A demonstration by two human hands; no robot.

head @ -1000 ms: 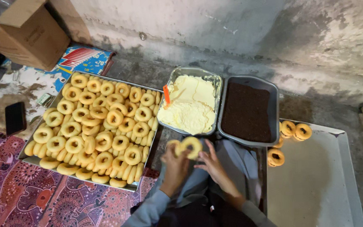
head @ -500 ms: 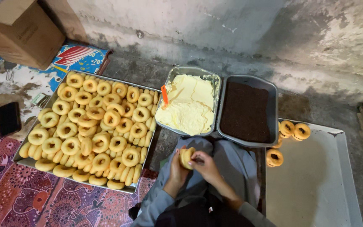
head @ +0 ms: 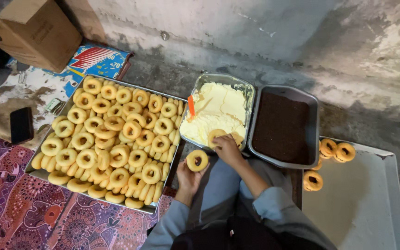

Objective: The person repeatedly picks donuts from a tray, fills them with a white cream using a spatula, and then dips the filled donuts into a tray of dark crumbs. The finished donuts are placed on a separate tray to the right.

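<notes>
I sit on the floor (head: 376, 120) of a makeshift home bakery: doughnut tray (head: 47, 173) left, cream pan (head: 251, 92) and crumb pan (head: 318, 99) by a rough wall (head: 265, 32).

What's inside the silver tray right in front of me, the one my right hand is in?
The silver tray holds pale yellow cream with an orange spatula stuck in. The right hand presses a doughnut half into it, hiding what lies beneath.

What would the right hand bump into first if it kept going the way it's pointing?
Most likely the pale yellow cream. The right hand presses a doughnut half at the near edge of the cream tray and points up toward the wall, so cream lies right ahead. Depth is hard to judge.
</notes>
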